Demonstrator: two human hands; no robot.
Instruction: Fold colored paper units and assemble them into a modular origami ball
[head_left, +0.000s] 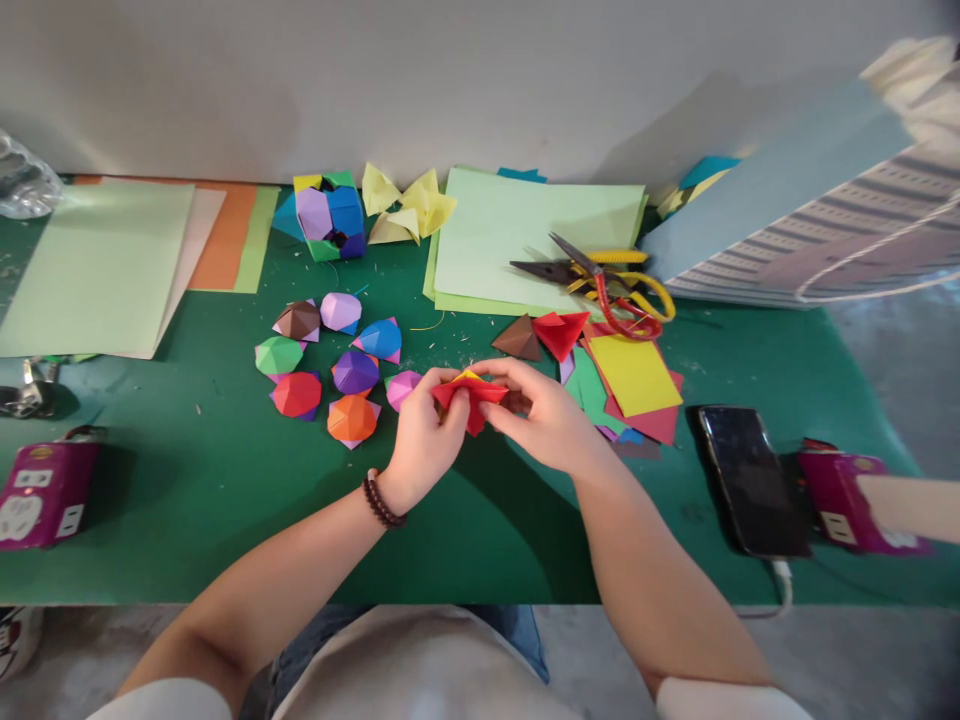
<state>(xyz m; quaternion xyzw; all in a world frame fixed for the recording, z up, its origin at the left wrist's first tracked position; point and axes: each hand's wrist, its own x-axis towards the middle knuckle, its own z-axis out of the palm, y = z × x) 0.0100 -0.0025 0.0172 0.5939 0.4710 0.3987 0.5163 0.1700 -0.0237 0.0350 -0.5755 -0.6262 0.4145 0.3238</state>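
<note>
Both my hands meet over the middle of the green table [187, 500], pinching one folded paper piece [472, 398], red with a yellow tip. My left hand [424, 440], a bead bracelet on its wrist, grips the piece's left side. My right hand [544, 415] grips the right side, fingers closed round it. Just left of my hands lie several coloured folded paper units [330, 365]. A brown folded pyramid [519, 340] and a red one [561, 332] sit right behind my right hand.
Small paper squares [634, 375] lie right of my hands, scissors [607, 285] on light green sheets [525, 235] behind. A multicoloured paper cube [330, 215] and yellow folded pieces [409, 205] stand at the back. A black phone [750, 480], purple power strips [45, 490] and a paper stack [105, 260] flank the table.
</note>
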